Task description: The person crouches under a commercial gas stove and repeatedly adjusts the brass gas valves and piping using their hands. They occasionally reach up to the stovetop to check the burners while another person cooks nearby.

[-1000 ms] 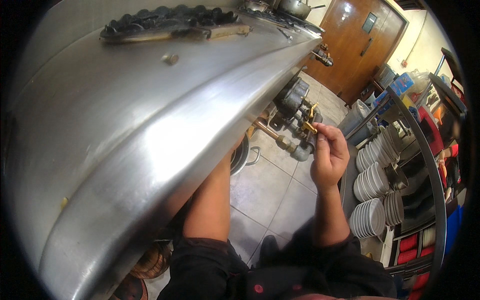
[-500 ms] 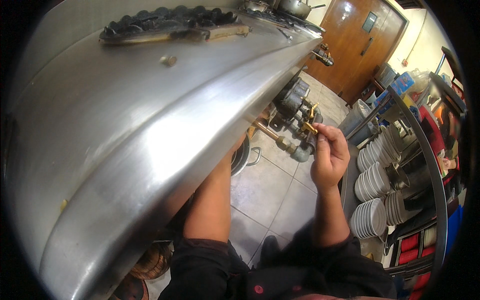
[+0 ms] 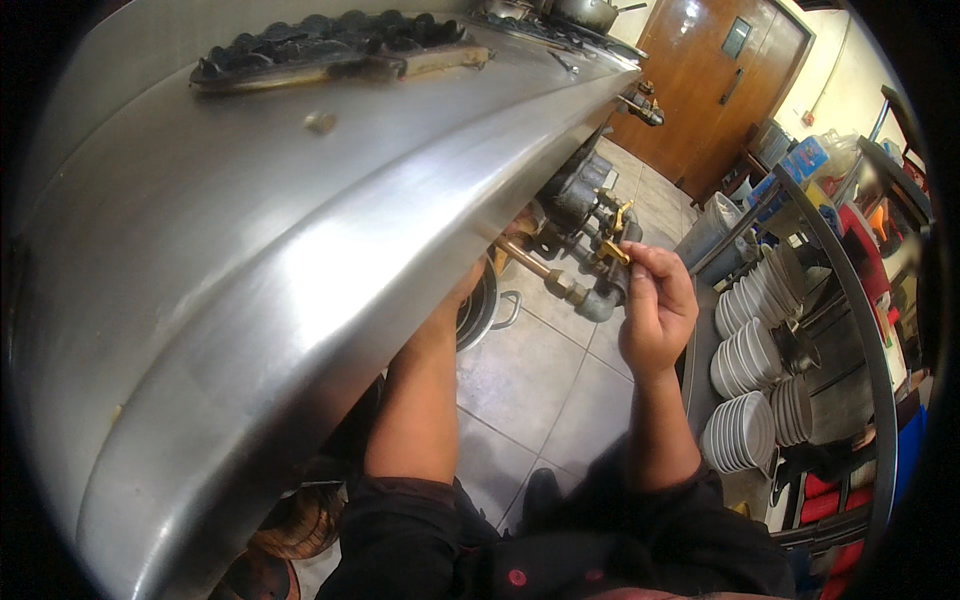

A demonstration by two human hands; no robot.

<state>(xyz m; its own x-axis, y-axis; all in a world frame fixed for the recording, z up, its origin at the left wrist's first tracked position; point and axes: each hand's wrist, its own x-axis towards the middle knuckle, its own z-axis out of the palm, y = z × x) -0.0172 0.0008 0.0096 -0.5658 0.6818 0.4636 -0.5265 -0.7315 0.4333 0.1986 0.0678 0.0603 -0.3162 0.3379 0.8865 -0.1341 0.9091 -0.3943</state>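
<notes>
Head camera view: someone in dark sleeves stands at a steel stove [image 3: 300,260], and from beside them I see both bare forearms reaching forward. The right hand [image 3: 660,305] is outside the stove's front edge, thumb and forefinger pinched together on the tip of a brass handle [image 3: 612,252]. That handle lies at the fingertips, above and to the left of the palm, among dark valves [image 3: 575,192]. A second handle [image 3: 624,213], also brass, stands just beyond it, farther from the person. A copper pipe [image 3: 525,258] runs from under the stove's edge to a grey elbow [image 3: 598,303] just left of the right hand. The left hand [image 3: 463,288] is mostly hidden beneath that edge, and I cannot tell whether it grips anything. Below, near it, a pot [image 3: 490,320] sits on the tiled floor [image 3: 520,385]. To the right, a rack [image 3: 884,420] holds stacked white bowls [image 3: 738,438].
</notes>
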